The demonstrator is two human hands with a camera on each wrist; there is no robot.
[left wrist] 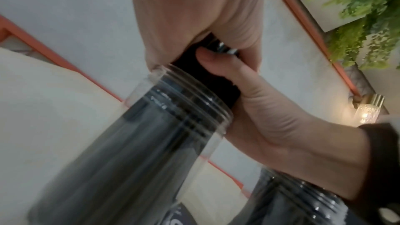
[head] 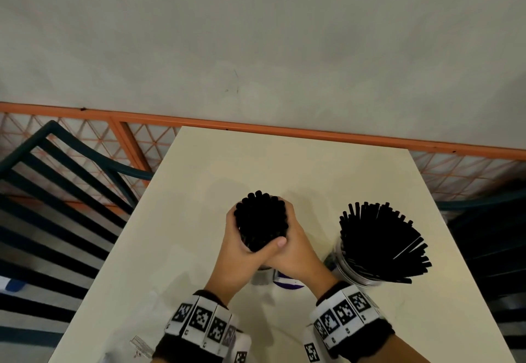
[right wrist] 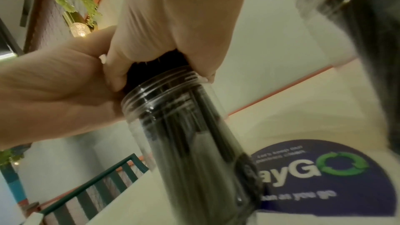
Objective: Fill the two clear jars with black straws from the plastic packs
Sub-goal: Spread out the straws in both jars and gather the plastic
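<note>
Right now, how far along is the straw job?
One jar on the right already stands full of fanned-out straws. Both hands, left hand and right hand, grip a straw bundle standing in the second jar. What looks left is letting that bundle go so it settles in.

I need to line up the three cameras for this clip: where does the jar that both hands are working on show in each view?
Head: jar low centre, mostly hidden under the hands, bundle sticking up.
Left wrist: jar runs from centre to lower left.
Right wrist: jar at centre, running down.
Shared landmark: the orange rail behind the table.
</note>
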